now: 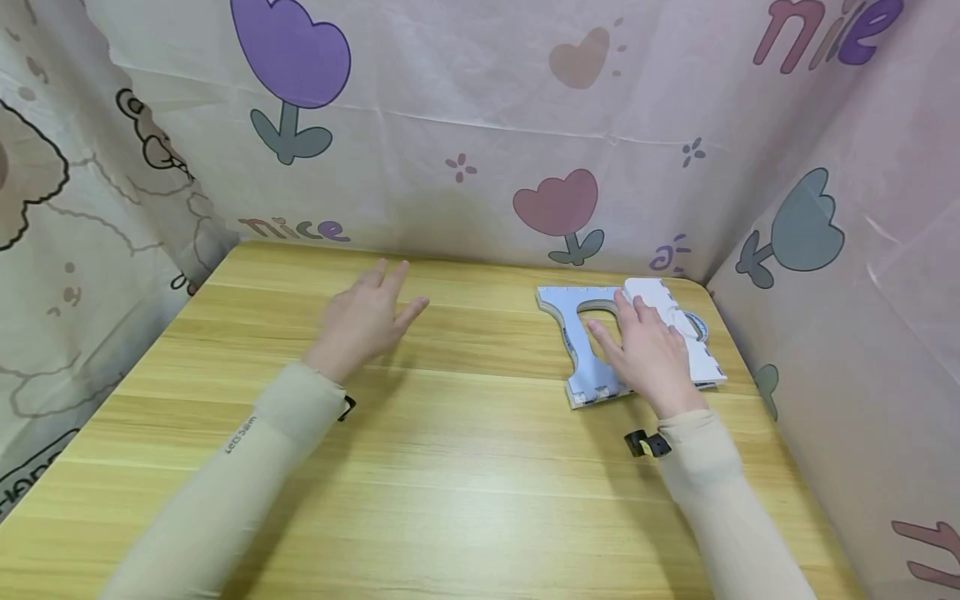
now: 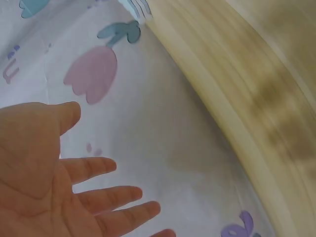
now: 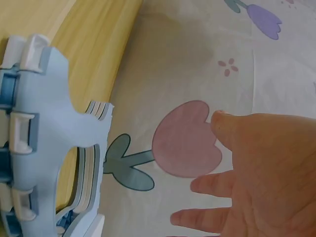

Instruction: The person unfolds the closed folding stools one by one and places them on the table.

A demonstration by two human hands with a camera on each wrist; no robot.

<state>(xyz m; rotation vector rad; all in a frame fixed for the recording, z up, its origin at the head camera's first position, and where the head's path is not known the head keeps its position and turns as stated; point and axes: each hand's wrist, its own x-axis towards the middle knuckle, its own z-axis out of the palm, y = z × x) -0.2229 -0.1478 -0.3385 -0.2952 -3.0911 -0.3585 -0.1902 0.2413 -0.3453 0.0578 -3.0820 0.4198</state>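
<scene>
Head view: left grip (image 1: 362,321) spread apart above wooden table (image 1: 465,492); right grip (image 1: 652,354) spread apart near folded blue frame (image 1: 591,371).

The folded stool (image 1: 587,362) lies on the worktop (image 1: 450,483), under the right fingers (image 1: 625,312), and sticks out to their left and right. It is well to the right of the left fingers (image 1: 394,279), which are over the worktop too. Cloth (image 1: 435,75) hangs ahead of all the fingers and on both sides.
</scene>
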